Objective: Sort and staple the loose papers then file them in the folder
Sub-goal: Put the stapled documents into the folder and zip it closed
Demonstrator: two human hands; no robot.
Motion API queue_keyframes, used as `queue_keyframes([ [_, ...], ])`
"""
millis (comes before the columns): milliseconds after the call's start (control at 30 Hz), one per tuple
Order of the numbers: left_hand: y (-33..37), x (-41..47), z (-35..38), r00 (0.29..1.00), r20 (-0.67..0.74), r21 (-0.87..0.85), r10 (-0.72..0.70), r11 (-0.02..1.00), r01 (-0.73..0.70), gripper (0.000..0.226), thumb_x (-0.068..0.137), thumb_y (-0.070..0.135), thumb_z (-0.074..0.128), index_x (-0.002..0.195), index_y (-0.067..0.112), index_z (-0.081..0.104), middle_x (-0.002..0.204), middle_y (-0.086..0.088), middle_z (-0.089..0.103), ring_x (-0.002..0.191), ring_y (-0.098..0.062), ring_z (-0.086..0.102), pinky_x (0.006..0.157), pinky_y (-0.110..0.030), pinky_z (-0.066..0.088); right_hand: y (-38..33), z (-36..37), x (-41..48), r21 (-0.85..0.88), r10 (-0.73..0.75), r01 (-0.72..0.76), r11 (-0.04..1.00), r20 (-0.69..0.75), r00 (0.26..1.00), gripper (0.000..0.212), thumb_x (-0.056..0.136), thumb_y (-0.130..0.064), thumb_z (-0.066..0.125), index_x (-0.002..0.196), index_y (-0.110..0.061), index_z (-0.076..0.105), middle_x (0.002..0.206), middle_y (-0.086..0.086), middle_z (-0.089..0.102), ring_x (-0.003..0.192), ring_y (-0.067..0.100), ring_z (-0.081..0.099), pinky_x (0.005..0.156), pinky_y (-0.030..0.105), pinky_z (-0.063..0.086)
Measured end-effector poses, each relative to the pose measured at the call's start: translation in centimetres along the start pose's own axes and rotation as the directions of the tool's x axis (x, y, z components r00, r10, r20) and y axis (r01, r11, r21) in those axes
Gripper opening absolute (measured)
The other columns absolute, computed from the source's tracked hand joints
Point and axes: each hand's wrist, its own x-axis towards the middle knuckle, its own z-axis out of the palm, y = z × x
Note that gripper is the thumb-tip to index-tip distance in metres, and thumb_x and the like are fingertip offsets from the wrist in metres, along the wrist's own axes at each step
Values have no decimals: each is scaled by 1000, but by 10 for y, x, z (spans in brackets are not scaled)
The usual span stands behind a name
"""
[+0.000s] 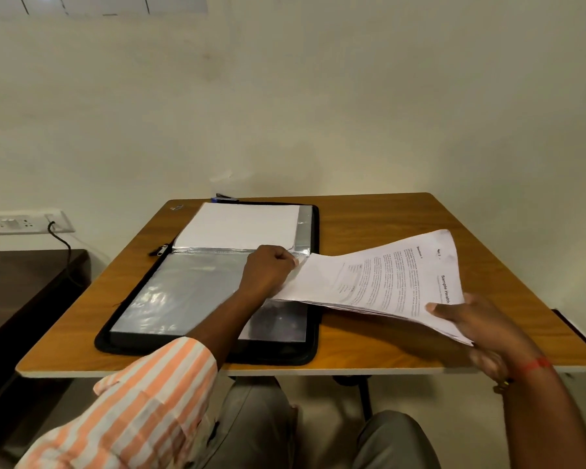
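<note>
Filing looks under way — the folder (132,348) lies open on the desk (386,218), the right hand (477,323) grips the papers (386,279) just over its right edge, the left hand (268,269) curls at a sleeve (183,292) edge, its pinch unclear — insertion remains, stapling can't be judged.

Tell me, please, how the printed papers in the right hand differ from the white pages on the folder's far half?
The printed papers are held tilted above the table by the right hand; the white pages lie flat in the folder. The printed papers show text; the white pages look blank. Both are white sheets.
</note>
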Motion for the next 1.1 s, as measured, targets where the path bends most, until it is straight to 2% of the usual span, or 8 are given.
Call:
queue_keyframes([
  [167,6,5,0,1000,3,0,17,1000,-17,12,91,21,69,90,16,80,97,0,76,91,-16,65,83,-27,49,-5,-14,16,-47,28,-26,999,59,998,19,95,-3,63,114,-8,66,105,8,73,86,29,72,59,29,58],
  [367,8,5,-1,999,31,-26,19,999,-18,13,90,19,69,87,16,81,94,1,76,87,-14,65,85,-33,56,-13,-22,46,-136,25,-11,991,103,994,17,92,-6,70,104,-19,69,114,7,72,101,32,69,97,49,54],
  [467,8,4,-2,999,46,22,19,1000,-20,14,92,21,68,93,16,81,99,1,76,91,-14,64,88,-29,49,-17,-20,55,-136,18,-4,991,101,995,19,92,-9,70,110,-15,69,111,5,74,99,31,71,94,47,56],
  [567,3,-1,-4,998,53,76,21,997,-25,13,92,24,69,91,19,81,93,7,74,80,-4,62,79,-21,45,-22,-22,56,-244,-19,44,969,104,994,14,94,-15,69,107,-20,67,105,-1,73,91,26,71,75,35,57],
  [700,-11,-16,-2,992,119,58,30,998,-37,14,92,26,69,86,20,80,92,11,75,77,0,64,64,-12,42,-17,-17,63,-231,-19,52,972,144,989,18,91,-15,72,107,-22,70,105,1,77,92,26,75,84,44,60],
  [867,-26,-40,4,987,112,118,116,985,-129,15,93,34,67,82,28,75,82,19,70,76,-2,64,61,-13,39,12,37,59,-8,20,-19,1000,221,975,22,95,-13,67,116,-15,68,108,4,77,93,21,76,69,31,61],
  [967,-32,-49,-1,978,111,136,177,972,-192,13,94,33,66,84,29,73,90,16,71,81,-3,64,64,-12,40,27,44,62,70,4,-2,998,-25,1000,17,96,-20,67,113,-16,67,103,6,78,87,24,77,62,32,60],
  [1100,-53,-68,-14,940,121,209,319,917,-338,10,94,35,65,94,29,72,98,14,69,92,-4,60,79,-16,47,44,42,64,-107,-99,68,992,-321,942,12,93,-18,72,103,-19,66,105,3,73,95,22,71,70,37,60],
])
